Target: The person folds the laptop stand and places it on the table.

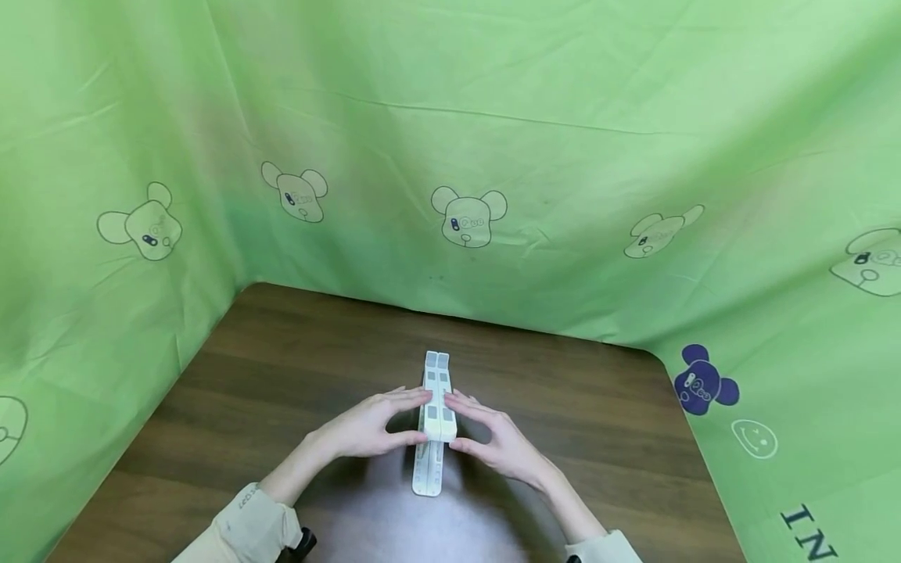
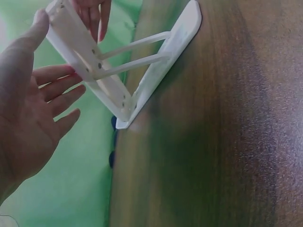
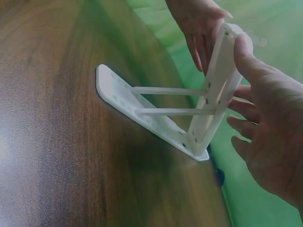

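Observation:
A white folding laptop stand [image 1: 439,403] stands on the table with its two halves side by side. Its upper arm slopes up toward the person, and grey pads show on top. Thin struts [image 2: 137,45] join that arm to the base [image 3: 128,99]. My left hand [image 1: 373,426] holds the left side of the raised end between thumb and index finger, the other fingers loosely spread. Opposite it, my right hand [image 1: 503,446] grips the right side the same way, with its thumb [image 3: 244,49] at the upper end.
The brown wooden table [image 1: 317,352] carries the stand's base near its middle. Green cloth [image 1: 549,156] with printed bear heads hangs around the back and both sides. Pale sleeves [image 1: 246,524] cover the forearms.

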Tool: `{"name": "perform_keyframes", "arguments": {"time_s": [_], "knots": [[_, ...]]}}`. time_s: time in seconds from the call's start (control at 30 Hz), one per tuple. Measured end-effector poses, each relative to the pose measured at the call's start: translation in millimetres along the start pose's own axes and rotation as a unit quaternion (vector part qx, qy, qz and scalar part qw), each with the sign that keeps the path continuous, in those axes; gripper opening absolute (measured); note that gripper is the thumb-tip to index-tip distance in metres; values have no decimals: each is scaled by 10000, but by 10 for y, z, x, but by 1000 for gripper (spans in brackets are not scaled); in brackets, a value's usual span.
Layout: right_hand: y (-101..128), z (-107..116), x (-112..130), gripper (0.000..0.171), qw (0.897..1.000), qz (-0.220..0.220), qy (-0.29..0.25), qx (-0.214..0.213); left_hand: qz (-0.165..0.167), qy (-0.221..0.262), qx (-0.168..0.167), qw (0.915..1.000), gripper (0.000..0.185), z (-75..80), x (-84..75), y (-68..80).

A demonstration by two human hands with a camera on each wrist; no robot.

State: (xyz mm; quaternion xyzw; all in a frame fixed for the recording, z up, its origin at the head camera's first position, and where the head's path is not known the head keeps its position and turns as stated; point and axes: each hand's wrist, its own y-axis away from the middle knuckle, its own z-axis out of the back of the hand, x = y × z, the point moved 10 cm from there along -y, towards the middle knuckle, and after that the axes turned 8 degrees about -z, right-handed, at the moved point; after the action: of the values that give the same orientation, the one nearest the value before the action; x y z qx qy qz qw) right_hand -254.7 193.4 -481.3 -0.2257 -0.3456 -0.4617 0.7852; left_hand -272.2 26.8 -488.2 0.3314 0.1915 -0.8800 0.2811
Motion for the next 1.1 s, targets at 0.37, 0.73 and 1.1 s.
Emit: {"name": "perform_keyframes", "arguments": {"time_s": [0.37, 0.73, 1.1], "knots": [[-27, -29, 36, 57, 10000, 62, 72, 2, 62, -214, -92, 9997, 71, 25, -10, -34], [-95, 77, 88, 52, 9996, 224, 163, -76, 108, -385, -204, 9990, 62, 83, -34, -105], [-218, 208, 138, 45, 9992, 237, 303, -97, 79, -305, -288, 9991, 56, 231, -66, -242]]}}
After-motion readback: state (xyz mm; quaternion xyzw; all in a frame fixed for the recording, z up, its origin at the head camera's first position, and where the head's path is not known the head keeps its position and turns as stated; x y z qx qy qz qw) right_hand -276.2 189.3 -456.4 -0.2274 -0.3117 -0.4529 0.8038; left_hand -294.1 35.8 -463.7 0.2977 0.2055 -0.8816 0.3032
